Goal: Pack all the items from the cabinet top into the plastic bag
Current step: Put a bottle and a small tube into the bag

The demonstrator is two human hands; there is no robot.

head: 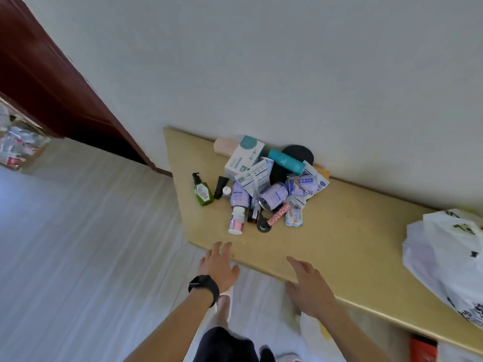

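Packing looks unstarted: your left hand (220,265) and right hand (307,280) hover empty, fingers spread. The pile (261,184) sits on the cabinet top (352,231) at twelve o'clock, plastic bag (444,257) at three; next, grip one item.

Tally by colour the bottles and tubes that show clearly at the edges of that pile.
Green pump bottle: 1
Teal bottle: 1
Black tube: 1
Pink-and-white bottle: 1
Total: 4 clearly visible
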